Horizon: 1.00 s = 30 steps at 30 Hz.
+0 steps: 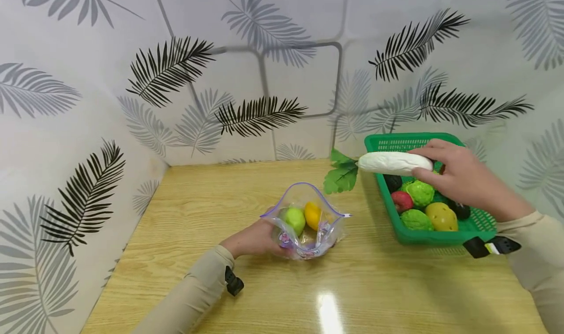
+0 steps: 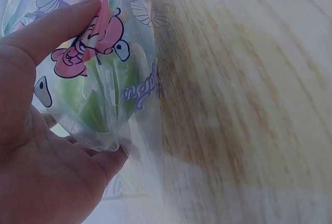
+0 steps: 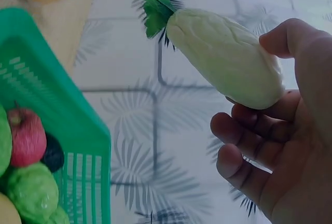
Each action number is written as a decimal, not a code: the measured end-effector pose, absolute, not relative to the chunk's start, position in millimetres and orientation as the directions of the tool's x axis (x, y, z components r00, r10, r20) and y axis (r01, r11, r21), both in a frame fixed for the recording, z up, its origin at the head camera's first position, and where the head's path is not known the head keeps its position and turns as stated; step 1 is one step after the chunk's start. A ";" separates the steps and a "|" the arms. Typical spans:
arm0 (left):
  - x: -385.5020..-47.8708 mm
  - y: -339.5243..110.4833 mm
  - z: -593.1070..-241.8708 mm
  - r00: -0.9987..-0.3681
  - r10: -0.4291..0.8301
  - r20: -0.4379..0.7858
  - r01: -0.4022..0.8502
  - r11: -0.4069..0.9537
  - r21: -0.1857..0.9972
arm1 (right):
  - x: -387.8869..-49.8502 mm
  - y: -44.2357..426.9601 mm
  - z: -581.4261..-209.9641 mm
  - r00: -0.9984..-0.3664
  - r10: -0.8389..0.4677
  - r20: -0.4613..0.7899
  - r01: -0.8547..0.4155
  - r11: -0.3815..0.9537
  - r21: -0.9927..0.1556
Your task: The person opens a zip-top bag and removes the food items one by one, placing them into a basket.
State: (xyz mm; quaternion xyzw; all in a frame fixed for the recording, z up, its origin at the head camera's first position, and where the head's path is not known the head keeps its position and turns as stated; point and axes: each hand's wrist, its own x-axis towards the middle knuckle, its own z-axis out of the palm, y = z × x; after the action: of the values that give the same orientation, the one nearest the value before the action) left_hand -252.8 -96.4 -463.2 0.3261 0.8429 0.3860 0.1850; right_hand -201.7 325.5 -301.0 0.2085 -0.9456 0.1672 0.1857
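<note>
A white radish (image 1: pixel 387 163) with green leaves is pinched at its leafless end by my right hand (image 1: pixel 462 175), held above the left part of the green basket. In the right wrist view the thumb and index finger grip the radish (image 3: pixel 223 58), while the other fingers curl below it. On the table, my left hand (image 1: pixel 255 238) grips the left side of a clear zip bag (image 1: pixel 304 250) printed with cartoon figures. The bag's mouth gapes upward. Inside lie a green fruit (image 1: pixel 294 220) and an orange-yellow fruit (image 1: pixel 312 215). Some left fingers are hidden behind the bag.
The green basket (image 1: pixel 389 206) stands at the right on the wooden table (image 1: pixel 211 192). It holds a red apple (image 3: pixel 27 137), a yellow potato-like piece (image 1: pixel 441 217), green cabbage-like pieces (image 1: pixel 416 220) and dark items. A leaf-patterned wall covering (image 1: pixel 299 94) rises behind the table.
</note>
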 end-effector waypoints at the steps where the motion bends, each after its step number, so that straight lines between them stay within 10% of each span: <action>1: -252.6 -96.2 -463.5 -0.718 0.694 -0.061 0.408 0.490 0.771 | -203.8 331.1 -301.5 -0.850 -0.317 0.421 -0.443 0.863 -0.244; 30: -251.1 -95.0 -465.6 -0.721 0.691 -0.060 0.383 0.469 0.796 | -287.8 399.6 -360.2 -0.980 -0.166 -0.109 -0.146 0.975 -0.170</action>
State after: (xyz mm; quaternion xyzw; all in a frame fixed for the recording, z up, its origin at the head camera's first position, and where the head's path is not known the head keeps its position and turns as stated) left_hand -251.1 -95.0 -465.6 0.3213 0.8355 0.4029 0.1908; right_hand -287.8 399.6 -360.2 0.0788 -0.9917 0.0807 -0.0614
